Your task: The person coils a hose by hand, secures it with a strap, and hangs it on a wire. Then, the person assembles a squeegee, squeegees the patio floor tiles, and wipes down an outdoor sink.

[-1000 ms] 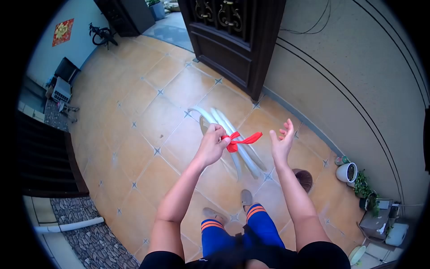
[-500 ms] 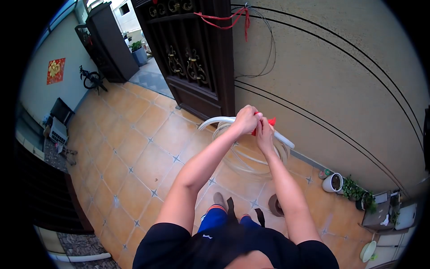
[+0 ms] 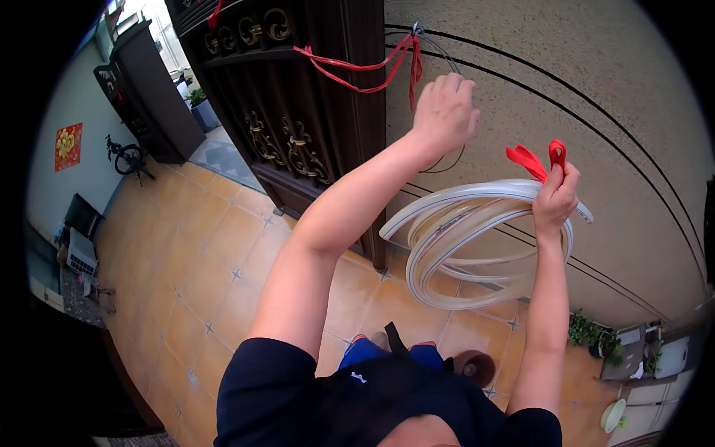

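A coil of clear whitish hose (image 3: 439, 279) hangs from my right hand (image 3: 555, 197), whose fingers are closed on the red ribbon (image 3: 530, 161) tied round the top of the coil. One ribbon loop sticks up above the fingers. My left hand (image 3: 445, 112) is raised near the wall, to the right of the door, close to thin grey wire (image 3: 450, 62). Its back faces me and its fingers are bent; whether anything is under them is hidden. A red cord (image 3: 357, 88) runs from the door to a hook (image 3: 417, 30) on the wall, just above my left hand.
A dark ornate door (image 3: 298, 119) stands open beside the wall (image 3: 506, 112), along which black cables run. On the tiled floor are a brown pot (image 3: 474, 368) near my feet and green plants (image 3: 585, 329) at the right. A small bicycle (image 3: 128, 159) stands far left.
Both hands were together at the ribbon. My left hand has let go and risen toward the hook, while my right hand has lifted the coil up and to the right.
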### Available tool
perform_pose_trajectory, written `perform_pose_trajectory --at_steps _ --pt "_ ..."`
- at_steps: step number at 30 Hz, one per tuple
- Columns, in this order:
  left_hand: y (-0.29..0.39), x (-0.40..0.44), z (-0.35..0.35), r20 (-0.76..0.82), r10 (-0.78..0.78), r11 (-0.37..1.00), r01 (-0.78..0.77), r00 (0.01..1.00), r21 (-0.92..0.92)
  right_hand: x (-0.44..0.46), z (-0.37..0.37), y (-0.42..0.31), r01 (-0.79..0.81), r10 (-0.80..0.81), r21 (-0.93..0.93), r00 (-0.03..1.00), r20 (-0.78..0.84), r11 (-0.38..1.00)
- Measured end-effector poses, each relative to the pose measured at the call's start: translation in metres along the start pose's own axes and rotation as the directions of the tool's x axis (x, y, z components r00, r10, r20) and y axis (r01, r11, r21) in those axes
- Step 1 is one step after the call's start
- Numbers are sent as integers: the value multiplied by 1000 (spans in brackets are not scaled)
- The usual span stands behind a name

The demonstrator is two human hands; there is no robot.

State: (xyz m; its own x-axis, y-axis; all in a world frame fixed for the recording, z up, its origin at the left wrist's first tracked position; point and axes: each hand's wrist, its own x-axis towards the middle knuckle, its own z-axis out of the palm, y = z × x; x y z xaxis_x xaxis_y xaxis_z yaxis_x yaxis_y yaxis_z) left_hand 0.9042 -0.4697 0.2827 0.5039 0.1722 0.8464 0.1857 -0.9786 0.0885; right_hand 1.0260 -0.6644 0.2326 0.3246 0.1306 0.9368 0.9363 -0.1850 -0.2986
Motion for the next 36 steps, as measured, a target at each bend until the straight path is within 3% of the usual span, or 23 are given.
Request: perform_pose_trajectory --at_steps 1,3,5,7,9,12,19,23,26,29,32,35,36 --pt "-29 11 7 -46 43 972 -31 998 233 13 2 4 7 -7 -20 1000 -21 1000" --pt "-76 31 17 41 6 828 -28 999 560 35 16 13 19 -21 -28 998 -60 999" --pt "-114 45 37 -10 85 613 -45 996 789 44 28 24 17 -17 -4 997 -72 1000" --pt "-129 57 39 -30 192 494 -71 981 866 50 44 39 66 -63 30 995 -74 997" --pt "-129 73 30 295 -133 678 -131 946 724 53 65 58 58 -55 57 997 -53 997" --pt "-132 92 27 332 -73 691 -192 940 697 55 87 72 82 -79 119 996 -34 989" --pt "-137 130 27 247 -120 640 -115 962 759 45 117 89 91 -91 260 996 -12 961" --pt "-152 157 33 63 -231 715 125 971 688 40 118 94 30 -41 292 999 30 956" --pt "-157 165 47 36 -293 745 204 955 635 36 117 93 -66 38 331 995 91 941" --pt "-183 175 53 76 -404 753 285 911 593 32 115 88 -151 104 367 984 144 918" --pt "-176 167 42 137 -577 670 369 805 644 29 119 84 -187 124 407 977 175 894" --pt "-187 143 62 102 -396 694 225 913 684 29 129 83 -222 136 433 966 220 874" --pt "-187 139 66 188 -416 671 161 890 723 31 131 85 -222 131 428 964 232 876"
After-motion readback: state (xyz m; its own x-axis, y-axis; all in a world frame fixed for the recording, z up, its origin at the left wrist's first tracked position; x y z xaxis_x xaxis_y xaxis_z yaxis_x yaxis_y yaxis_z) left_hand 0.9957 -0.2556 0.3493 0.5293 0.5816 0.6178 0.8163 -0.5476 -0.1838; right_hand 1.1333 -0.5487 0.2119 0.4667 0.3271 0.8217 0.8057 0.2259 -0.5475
